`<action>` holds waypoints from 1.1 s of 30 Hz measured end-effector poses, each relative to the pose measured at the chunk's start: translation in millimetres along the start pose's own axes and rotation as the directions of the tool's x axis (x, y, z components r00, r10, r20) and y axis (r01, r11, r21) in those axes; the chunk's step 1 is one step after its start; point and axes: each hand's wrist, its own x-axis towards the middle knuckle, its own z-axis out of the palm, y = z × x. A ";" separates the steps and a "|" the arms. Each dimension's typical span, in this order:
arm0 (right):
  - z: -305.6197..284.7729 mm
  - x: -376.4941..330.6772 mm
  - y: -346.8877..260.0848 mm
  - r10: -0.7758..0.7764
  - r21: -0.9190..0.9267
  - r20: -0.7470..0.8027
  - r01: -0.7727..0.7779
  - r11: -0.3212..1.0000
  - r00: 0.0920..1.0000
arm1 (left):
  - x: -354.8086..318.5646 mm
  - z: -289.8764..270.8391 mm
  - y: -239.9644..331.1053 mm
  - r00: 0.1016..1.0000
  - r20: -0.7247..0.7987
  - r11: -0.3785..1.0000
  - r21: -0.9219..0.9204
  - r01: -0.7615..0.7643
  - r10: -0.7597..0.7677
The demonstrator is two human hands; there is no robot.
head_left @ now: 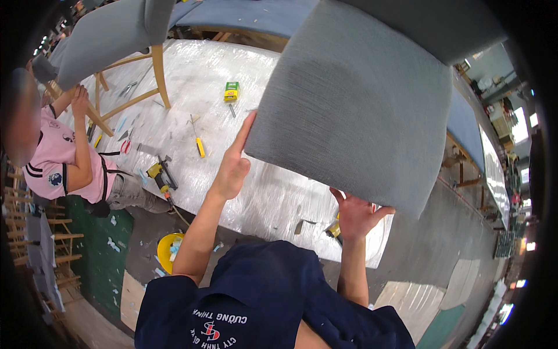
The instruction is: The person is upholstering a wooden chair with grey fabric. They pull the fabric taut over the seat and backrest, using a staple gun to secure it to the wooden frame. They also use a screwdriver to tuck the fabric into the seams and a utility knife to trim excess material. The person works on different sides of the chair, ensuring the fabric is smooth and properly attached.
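Observation:
A grey upholstered chair (354,110) fills the upper right, its padded seat facing up and a darker grey back panel rising behind. My left hand (233,171) grips the seat's left front corner, with part of the fingers hidden by the edge. At the front edge, toward the right corner, my right hand (358,215) holds on, its thumb stretched along the rim and some fingers tucked underneath. Beneath the seat, close to my right hand, a yellow and dark tool (335,230) shows in part. The chair's legs are out of sight.
The table (267,203) is covered in shiny plastic film. On it lie a staple gun (163,174) with a hose, a yellow-handled screwdriver (200,147) and a green-yellow box (231,91). Left, a co-worker (72,157) handles another grey chair (110,46). A yellow bucket (165,256) stands below.

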 end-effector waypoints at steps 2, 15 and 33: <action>-6.0 -9.3 -2.5 0.017 0.016 0.039 -0.018 1.000 0.999 | -3.5 -0.7 -4.0 1.000 0.015 1.000 0.013 -0.016 0.016; -50.8 -91.5 -26.2 0.164 -0.379 -0.291 -0.271 0.885 0.943 | 4.3 30.0 1.0 0.998 -0.032 0.994 -0.105 0.043 -0.047; -64.3 -91.4 -32.9 0.095 -0.453 -0.430 -0.305 0.838 0.898 | 57.8 90.0 67.7 0.964 0.050 0.870 0.422 -0.257 0.261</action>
